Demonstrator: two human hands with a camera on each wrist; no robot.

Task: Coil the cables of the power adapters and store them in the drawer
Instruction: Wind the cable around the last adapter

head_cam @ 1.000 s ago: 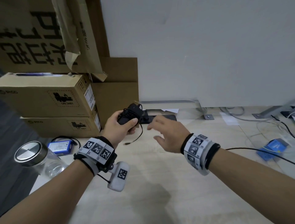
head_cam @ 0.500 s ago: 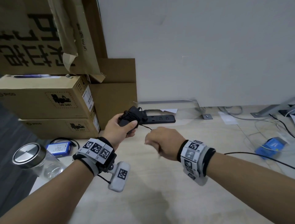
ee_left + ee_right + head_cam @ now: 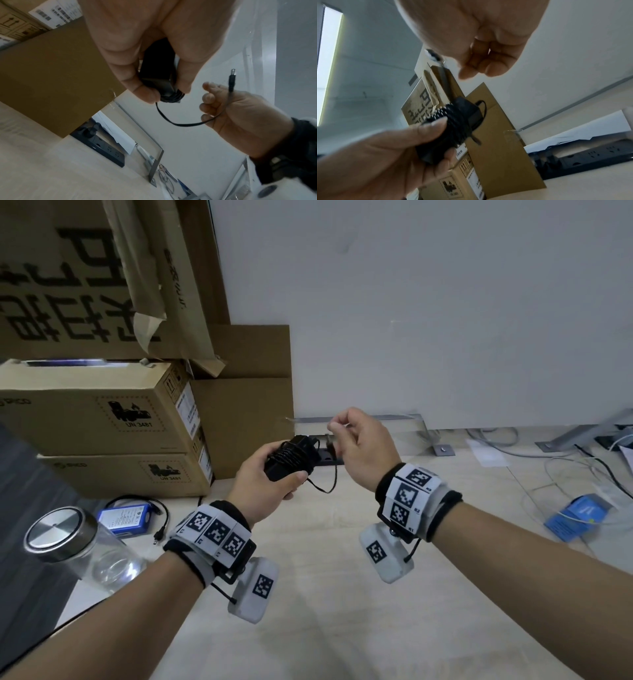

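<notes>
Power adapter point(image 3: 290, 457): black, cable point(image 3: 325, 487) mostly wound round it; we grip it in our left hand point(image 3: 263, 487), above the bench point(image 3: 308, 611) near its far edge. Right hand point(image 3: 363, 446): fingers curled, pinching the cable's loose end just beside the adapter, plug point(image 3: 231, 79) sticking up. Far-left corner: cardboard boxes point(image 3: 102, 419), glass jar point(image 3: 75, 546), blue battery pack point(image 3: 125, 517).

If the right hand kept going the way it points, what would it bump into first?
Probably the power adapter held in the left hand; the right hand, pinching the cable's plug end, points leftward at it. Depth is uncertain.
</notes>
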